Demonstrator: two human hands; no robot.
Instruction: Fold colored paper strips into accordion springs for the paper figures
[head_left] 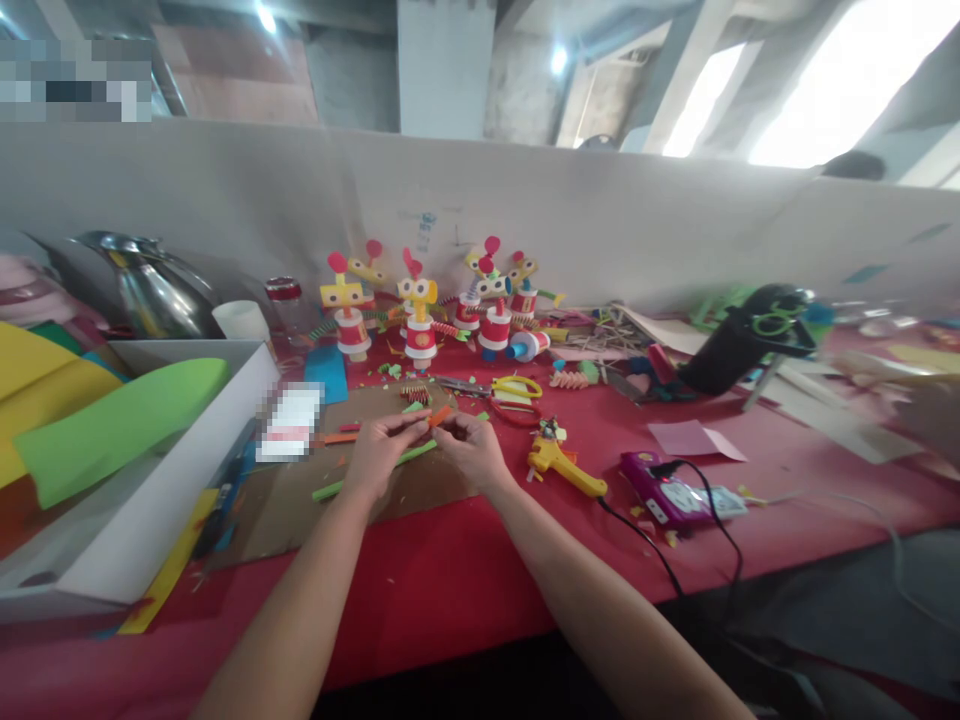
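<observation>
Between my left hand [382, 450] and my right hand [474, 448] is a small orange paper strip [439, 416]. The fingertips of both hands pinch it, above a brown cardboard sheet [285, 520]. Its exact folds are too small to make out. Under and beside my hands lie green paper strips [327, 491] and another orange strip [340, 438]. Just beyond my fingers sits a dark folded paper spring [415, 394]. Scissors with yellow and red handles [517, 387] rest past my right hand. A yellow glue gun [562, 465] lies to its right.
Several paper-cup robot figures [420, 335] stand at the back against a white partition [285, 200]. A white box [165, 500] of coloured sheets is at left, near a steel jug [161, 285]. A purple power strip [667, 495] with cables and a black container [720, 345] are at right.
</observation>
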